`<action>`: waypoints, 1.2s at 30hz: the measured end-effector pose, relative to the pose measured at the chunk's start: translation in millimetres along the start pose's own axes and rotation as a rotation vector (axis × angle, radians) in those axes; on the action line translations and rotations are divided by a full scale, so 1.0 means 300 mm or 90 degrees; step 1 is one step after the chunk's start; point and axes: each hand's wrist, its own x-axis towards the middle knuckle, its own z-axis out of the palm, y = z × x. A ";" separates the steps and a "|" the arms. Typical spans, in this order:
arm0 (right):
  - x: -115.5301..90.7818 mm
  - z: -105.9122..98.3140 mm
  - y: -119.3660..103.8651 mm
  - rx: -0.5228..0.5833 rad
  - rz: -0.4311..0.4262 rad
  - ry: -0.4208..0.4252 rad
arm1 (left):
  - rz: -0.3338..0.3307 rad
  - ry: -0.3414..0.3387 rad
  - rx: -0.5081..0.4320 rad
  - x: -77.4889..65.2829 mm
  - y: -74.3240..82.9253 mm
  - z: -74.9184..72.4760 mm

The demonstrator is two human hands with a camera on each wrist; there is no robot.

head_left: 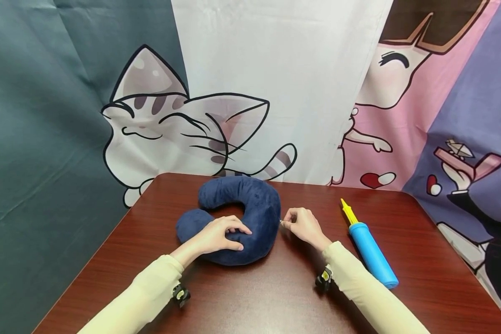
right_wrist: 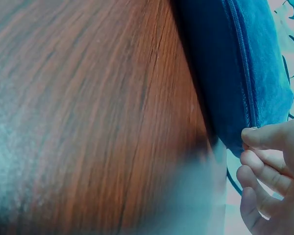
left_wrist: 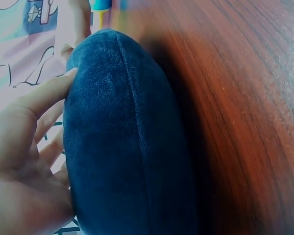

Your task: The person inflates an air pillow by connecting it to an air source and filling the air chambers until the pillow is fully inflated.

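A navy-blue plush U-shaped neck pillow (head_left: 267,204) lies on the table, its opening towards the left. My left hand (head_left: 223,233) rests on the pillow's near arm, thumb and fingers apart; in the left wrist view the thumb (left_wrist: 54,93) touches the plush. At the pillow's right outer edge, my right hand (head_left: 302,225) pinches a small zipper pull between thumb and forefinger. The right wrist view shows the zipper (right_wrist: 245,63) running along the pillow's side down to those fingertips. The pull is mostly hidden by the fingers; only a small light bit shows.
A blue hand pump (head_left: 373,255) with a yellow nozzle (head_left: 349,212) lies to the right, close to my right forearm. The dark red-brown wooden table (head_left: 296,297) ends at a cartoon-printed cloth backdrop (head_left: 288,69).
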 end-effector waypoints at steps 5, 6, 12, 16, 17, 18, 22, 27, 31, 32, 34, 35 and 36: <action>-0.009 -0.011 0.000 0.019 0.010 -0.020 | 0.018 -0.009 -0.002 -0.004 -0.004 -0.014; -0.012 -0.014 -0.001 0.023 0.014 -0.024 | 0.022 -0.012 0.000 -0.004 -0.005 -0.018; -0.042 -0.021 -0.011 0.031 0.012 -0.052 | 0.028 -0.044 -0.008 -0.008 -0.003 -0.051; -0.063 -0.020 -0.022 0.029 -0.004 -0.062 | 0.026 -0.060 0.005 -0.011 -0.005 -0.069; -0.069 -0.019 -0.025 0.032 -0.010 -0.063 | 0.024 -0.063 0.009 -0.012 -0.005 -0.073; -0.074 -0.019 -0.029 0.032 -0.016 -0.064 | 0.021 -0.064 0.013 -0.013 -0.005 -0.078; -0.094 -0.013 -0.045 0.029 -0.042 -0.072 | 0.004 -0.064 0.035 -0.020 -0.006 -0.100; -0.110 -0.005 -0.069 0.029 -0.069 -0.082 | -0.024 -0.066 0.088 -0.024 0.002 -0.125; -0.117 -0.001 -0.069 0.029 -0.080 -0.081 | -0.041 -0.066 0.117 -0.011 0.034 -0.126; -0.117 0.000 -0.066 0.029 -0.083 -0.081 | -0.044 -0.059 0.117 -0.005 0.044 -0.122; -0.116 -0.001 -0.060 0.033 -0.085 -0.084 | -0.044 -0.037 0.108 0.013 0.064 -0.111; -0.114 -0.001 -0.056 0.034 -0.086 -0.086 | -0.043 -0.023 0.103 0.023 0.073 -0.103; -0.113 -0.002 -0.054 0.034 -0.086 -0.088 | -0.041 -0.008 0.100 0.033 0.082 -0.094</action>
